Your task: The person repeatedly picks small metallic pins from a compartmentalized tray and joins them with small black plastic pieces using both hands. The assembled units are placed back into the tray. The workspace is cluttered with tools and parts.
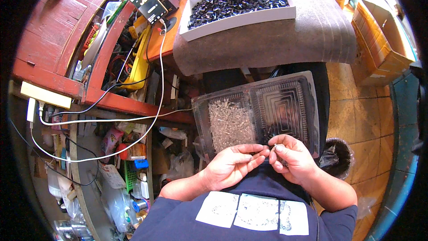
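My left hand (233,164) and my right hand (292,160) meet fingertip to fingertip close to my body, over the near edge of a clear plastic tray (307,107). The left thumb and fingers are pinched together; what lies between them is too small to tell. My right fingers curl inward with the thumb pressed on them, around something small I cannot make out. A heap of small, thin, clear-and-silvery pieces (230,123) fills the tray's left compartment. In the right compartment, some small dark pieces (270,135) lie near my fingertips.
Ahead, a white box (249,18) full of short black cylinders stands on a grey cloth (267,47). A phone-like device (148,3) and white cable (162,71) are at left, above cluttered shelves. Cardboard boxes (379,40) and a bin (341,158) stand at right.
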{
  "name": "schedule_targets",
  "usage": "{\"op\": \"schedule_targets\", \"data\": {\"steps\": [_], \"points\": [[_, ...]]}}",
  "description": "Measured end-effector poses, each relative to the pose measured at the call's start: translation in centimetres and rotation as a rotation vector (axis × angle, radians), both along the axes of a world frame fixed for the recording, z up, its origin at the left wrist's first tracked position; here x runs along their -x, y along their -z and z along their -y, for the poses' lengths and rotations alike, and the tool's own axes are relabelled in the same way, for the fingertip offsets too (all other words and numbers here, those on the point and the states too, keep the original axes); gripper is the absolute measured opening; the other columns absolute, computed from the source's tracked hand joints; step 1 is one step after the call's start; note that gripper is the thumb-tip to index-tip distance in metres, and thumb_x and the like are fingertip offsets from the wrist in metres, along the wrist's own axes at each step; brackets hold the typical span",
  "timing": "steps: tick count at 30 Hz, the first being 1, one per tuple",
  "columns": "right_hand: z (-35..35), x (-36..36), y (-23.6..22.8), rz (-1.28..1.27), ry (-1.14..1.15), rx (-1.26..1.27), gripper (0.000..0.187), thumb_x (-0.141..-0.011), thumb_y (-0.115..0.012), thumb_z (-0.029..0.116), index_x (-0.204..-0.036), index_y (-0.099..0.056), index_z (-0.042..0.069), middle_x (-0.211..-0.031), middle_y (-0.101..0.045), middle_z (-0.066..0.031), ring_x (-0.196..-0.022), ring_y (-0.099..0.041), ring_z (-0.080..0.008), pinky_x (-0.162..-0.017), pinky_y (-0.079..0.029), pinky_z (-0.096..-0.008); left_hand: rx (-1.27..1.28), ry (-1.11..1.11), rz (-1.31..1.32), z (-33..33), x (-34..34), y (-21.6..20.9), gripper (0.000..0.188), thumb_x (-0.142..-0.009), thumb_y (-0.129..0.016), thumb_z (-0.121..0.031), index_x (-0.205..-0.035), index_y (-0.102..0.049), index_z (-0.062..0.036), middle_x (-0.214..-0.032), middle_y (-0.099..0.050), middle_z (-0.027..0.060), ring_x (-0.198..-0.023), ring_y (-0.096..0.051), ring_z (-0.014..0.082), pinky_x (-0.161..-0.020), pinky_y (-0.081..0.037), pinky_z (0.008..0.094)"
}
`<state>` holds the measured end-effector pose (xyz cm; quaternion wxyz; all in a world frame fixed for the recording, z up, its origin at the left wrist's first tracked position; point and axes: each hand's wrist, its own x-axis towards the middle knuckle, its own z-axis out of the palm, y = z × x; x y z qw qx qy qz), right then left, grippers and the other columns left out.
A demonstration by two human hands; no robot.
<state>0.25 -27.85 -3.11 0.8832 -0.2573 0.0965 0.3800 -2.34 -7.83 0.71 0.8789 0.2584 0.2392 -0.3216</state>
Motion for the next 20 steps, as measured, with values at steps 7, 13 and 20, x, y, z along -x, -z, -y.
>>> {"op": "schedule_targets", "data": {"steps": [7,13,20], "points": [[0.1,0.1,-0.1,-0.012,-0.020,0.038,0.011,-0.088,-0.058,0.010,-0.091,-0.055,0.000,-0.069,-0.061,-0.0098,-0.049,-0.051,-0.0113,-0.041,-0.035,-0.0185,0.016,-0.035,-0.004,0.0,0.1,0.2,0.024,-0.094,-0.044,-0.008,-0.114,-0.051,0.0018,-0.110,-0.058,0.0172,-0.098,-0.061,0.0235,-0.088,-0.051,0.0307],[0.1,0.2,0.2,0.005,-0.040,0.055,0.011,-0.086,-0.062,0.011,-0.083,-0.056,0.002,-0.066,-0.059,-0.0084,-0.048,-0.049,-0.0106,-0.040,-0.034,-0.0198,0.046,-0.026,-0.034,-0.3,0.3,0.9,0.019,-0.096,-0.044,-0.020,-0.103,-0.053,-0.0049,-0.094,-0.063,0.0119,-0.082,-0.062,0.0186,-0.072,-0.052,0.0260],[-0.2,0.1,0.0,0.015,-0.169,0.123,0.011,-0.085,-0.062,0.014,-0.087,-0.057,0.004,-0.064,-0.057,-0.0089,-0.046,-0.048,-0.0129,-0.040,-0.033,-0.0215,0.154,0.070,0.147,-0.3,0.3,1.8,0.021,-0.096,-0.043,-0.026,-0.099,-0.053,-0.0083,-0.074,-0.057,0.0041,-0.058,-0.046,0.0102,-0.053,-0.039,0.0234]]}}
